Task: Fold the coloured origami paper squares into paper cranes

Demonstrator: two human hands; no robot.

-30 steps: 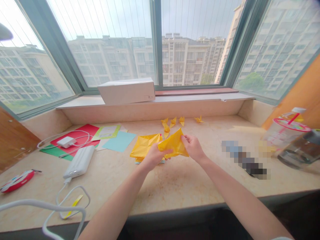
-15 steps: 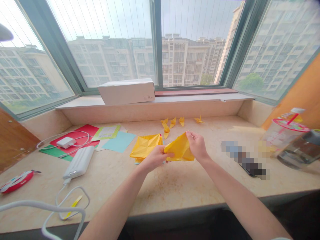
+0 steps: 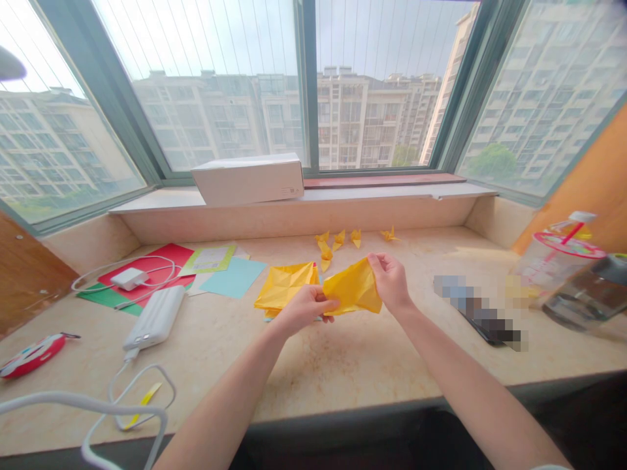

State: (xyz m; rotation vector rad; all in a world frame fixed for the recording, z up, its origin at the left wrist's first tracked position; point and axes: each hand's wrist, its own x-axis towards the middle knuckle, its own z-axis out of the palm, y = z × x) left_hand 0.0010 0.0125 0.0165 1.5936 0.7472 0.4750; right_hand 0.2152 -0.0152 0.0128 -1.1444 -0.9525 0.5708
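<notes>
A creased sheet of yellow origami paper [image 3: 353,287] is stretched between my two hands above the counter. My left hand [image 3: 309,305] pinches its left edge, thumb on top. At the upper right corner, my right hand [image 3: 389,277] grips it between thumb and fingers. Just left of it lies a stack of creased yellow papers [image 3: 281,287], partly covered by my left hand. Behind my hands stand several folded yellow paper cranes [image 3: 339,239], one of them [image 3: 389,234] farther right.
Coloured sheets [image 3: 234,277], a white charger [image 3: 130,279] and a power bank [image 3: 155,316] with cables lie left. A red-and-white object [image 3: 34,356] is at far left. Right are a blurred dark object [image 3: 490,326] and a plastic cup [image 3: 553,267]. A white box [image 3: 249,179] rests on the sill.
My right hand has shifted slightly right, and the yellow paper's right side has moved with it, showing more of its face. My left hand stays nearly in place.
</notes>
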